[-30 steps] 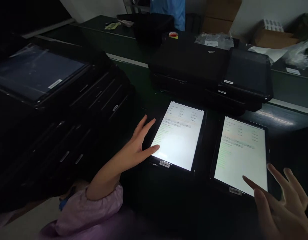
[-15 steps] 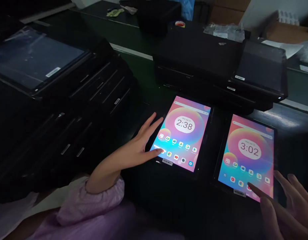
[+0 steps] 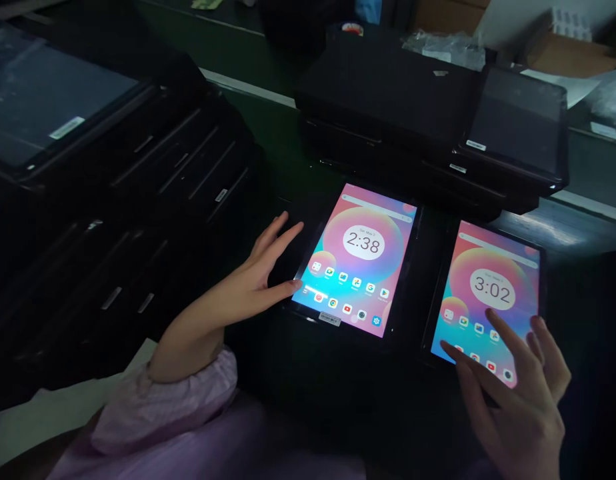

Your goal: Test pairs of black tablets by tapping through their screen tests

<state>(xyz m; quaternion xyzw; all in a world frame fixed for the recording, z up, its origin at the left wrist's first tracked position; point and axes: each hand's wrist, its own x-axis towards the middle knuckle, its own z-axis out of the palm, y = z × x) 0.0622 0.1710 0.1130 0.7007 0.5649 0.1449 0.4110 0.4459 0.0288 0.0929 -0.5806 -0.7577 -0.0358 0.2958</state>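
Two lit tablets lie face up, side by side, on the dark table. The left tablet (image 3: 368,267) shows a colourful home screen with the time 2:38 and a barcode label on its lower edge. My left hand (image 3: 253,273) is beside it, fingers spread, with the thumb at the screen's lower left corner. The right tablet (image 3: 518,260) shows 3:02 on the same kind of screen. Over its lower half is my right hand (image 3: 523,387), fingers apart, the index fingertip at the lower left of the screen. That hand hides part of the icons and the bottom edge.
Dark tablets are stacked high on the left (image 3: 48,100). Behind the lit pair stands another stack of black devices (image 3: 388,87), with a dark-screened tablet (image 3: 521,123) on its right end. Clear plastic wrap (image 3: 451,50) and a cardboard box (image 3: 573,57) are at the back.
My right hand has moved left and up over the right tablet. My left thumb has drawn back to the left tablet's edge. The dates on both screens have changed.
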